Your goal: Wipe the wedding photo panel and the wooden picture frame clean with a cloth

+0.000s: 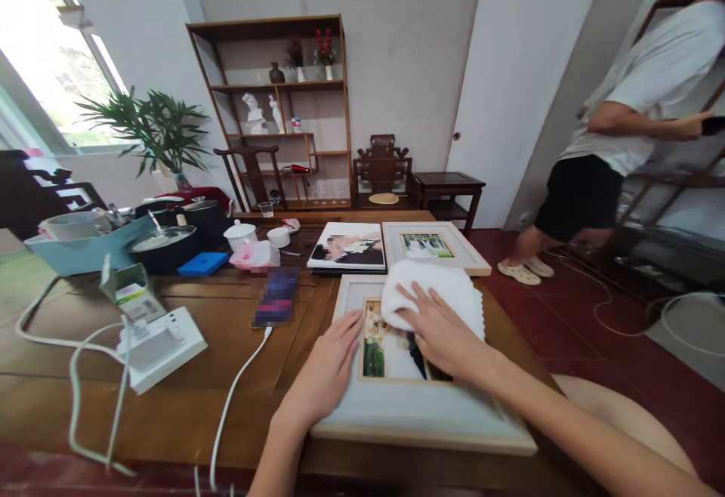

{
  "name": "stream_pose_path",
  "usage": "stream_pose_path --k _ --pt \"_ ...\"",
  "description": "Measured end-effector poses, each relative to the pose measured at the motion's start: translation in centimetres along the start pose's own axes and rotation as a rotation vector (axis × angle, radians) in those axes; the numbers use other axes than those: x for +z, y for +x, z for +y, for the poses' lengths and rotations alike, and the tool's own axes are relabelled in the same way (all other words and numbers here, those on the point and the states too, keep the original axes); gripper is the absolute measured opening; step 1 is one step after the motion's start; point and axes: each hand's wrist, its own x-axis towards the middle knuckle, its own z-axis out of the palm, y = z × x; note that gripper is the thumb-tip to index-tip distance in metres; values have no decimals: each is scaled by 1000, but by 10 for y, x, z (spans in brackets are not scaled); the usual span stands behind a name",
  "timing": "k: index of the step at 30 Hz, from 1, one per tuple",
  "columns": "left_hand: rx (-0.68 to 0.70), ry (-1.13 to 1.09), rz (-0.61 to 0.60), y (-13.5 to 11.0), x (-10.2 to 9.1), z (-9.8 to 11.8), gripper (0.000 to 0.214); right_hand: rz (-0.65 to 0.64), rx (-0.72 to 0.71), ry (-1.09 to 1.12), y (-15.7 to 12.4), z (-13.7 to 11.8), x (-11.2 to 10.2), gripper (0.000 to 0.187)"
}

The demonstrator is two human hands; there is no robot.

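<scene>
Frame (408, 412) lies flat at table (226, 331) edge, right in front of the person, long axis approx. running away from them. White cloth (447, 285) sits on its far half, under right hand (439, 331): fingers spread, pressing down, forearm in from lower right. Left hand (331, 365) flat, fingers together, on frame's left border, nothing pinched.

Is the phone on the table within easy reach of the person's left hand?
Probably yes: the left hand rests on the left border of the picture frame, and the phone lies close by on the wooden table, with nothing standing between them.
</scene>
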Motion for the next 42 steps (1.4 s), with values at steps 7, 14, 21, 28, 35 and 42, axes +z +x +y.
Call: stream_pose_path --k 7,14,21,28,35,42 --pt "-7 -135 105 -2 -2 2 44 -132 -67 -75 39 -34 2 61" --pt "-31 -175 173 -1 1 -3 42 -257 -341 32 -10 -69 -2 44" --pt "-58 -72 69 0 3 -4 38 -328 -211 21 -60 -36 -21 46" --pt "-9 -34 24 2 2 -4 39 -283 -58 41 -97 9 -40 46" --pt "-14 -30 24 1 3 -3 39 463 200 8 -28 52 -52 33" --pt "2 -56 27 3 0 1 37 289 -352 -96 54 1 -11 48"
